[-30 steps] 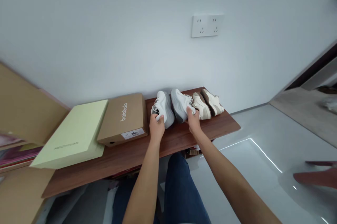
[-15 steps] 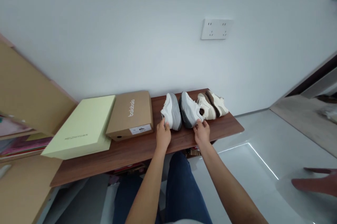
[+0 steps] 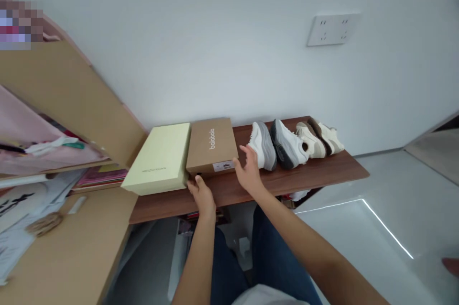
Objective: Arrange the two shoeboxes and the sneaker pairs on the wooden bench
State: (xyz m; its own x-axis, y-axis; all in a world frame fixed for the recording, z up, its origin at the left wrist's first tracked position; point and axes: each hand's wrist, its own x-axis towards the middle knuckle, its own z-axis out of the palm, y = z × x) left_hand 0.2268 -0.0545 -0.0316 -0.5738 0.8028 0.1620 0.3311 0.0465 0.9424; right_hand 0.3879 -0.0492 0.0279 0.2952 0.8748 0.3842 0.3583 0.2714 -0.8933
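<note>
A brown shoebox (image 3: pixel 211 145) lies on the dark wooden shelf (image 3: pixel 229 195), lid on top and label facing me. My left hand (image 3: pixel 202 195) is at its front left corner, fingers apart, close to or touching the box. At the front right corner is my right hand (image 3: pixel 248 171), thumb and fingers spread, nothing in its grasp. Just right of that hand a white and grey sneaker (image 3: pixel 263 146) rests on its side, with its mate (image 3: pixel 288 145) beside it. Left of the brown box lies a pale yellow shoebox (image 3: pixel 159 157).
A pair of cream and brown shoes (image 3: pixel 321 138) occupies the shelf's right end. On the left, a tan desk (image 3: pixel 82 247) with papers and a cubby meets the shelf. The wall behind carries a white socket plate (image 3: pixel 333 29).
Both hands have let go of the white and grey sneakers and moved left to the brown shoebox. The view has turned left, showing more of the desk.
</note>
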